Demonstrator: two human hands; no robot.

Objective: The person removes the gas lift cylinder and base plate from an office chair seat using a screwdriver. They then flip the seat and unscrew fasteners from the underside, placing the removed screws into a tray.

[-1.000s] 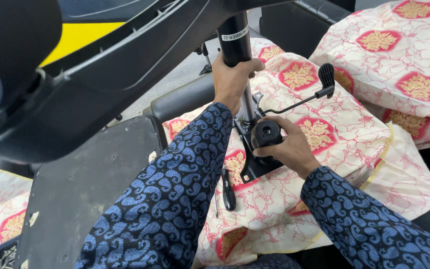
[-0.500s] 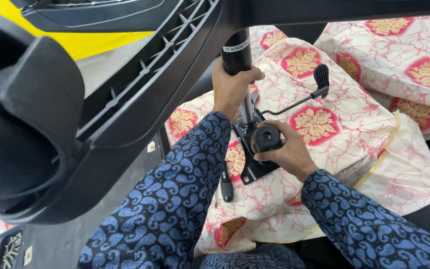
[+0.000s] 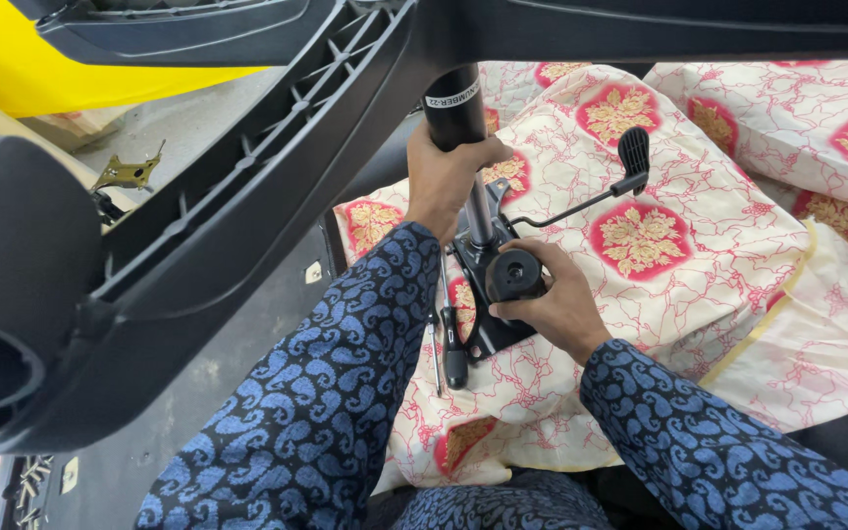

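While the left hand (image 3: 441, 177) wraps tight around the lower end of the black cylinder (image 3: 453, 106), fingers curled fully about it, the right hand (image 3: 554, 299) cups the round black knob (image 3: 513, 274) with fingers pressed closed around its side. Just below the left hand's grip, a thin shiny rod (image 3: 479, 211) runs out of the cylinder down into the black metal plate (image 3: 488, 329), which sits directly under and against the right hand. To the right of both grips, a thin lever (image 3: 581, 204) reaches out from the plate and ends in a flat black paddle (image 3: 632, 150). The plate lies on a cream cloth with red and gold flowers (image 3: 699, 255). Just left of the right hand's wrist, a screwdriver with a black handle (image 3: 454, 359) lies on the cloth. Above the left hand, large black plastic chair parts (image 3: 247, 186) span the view.
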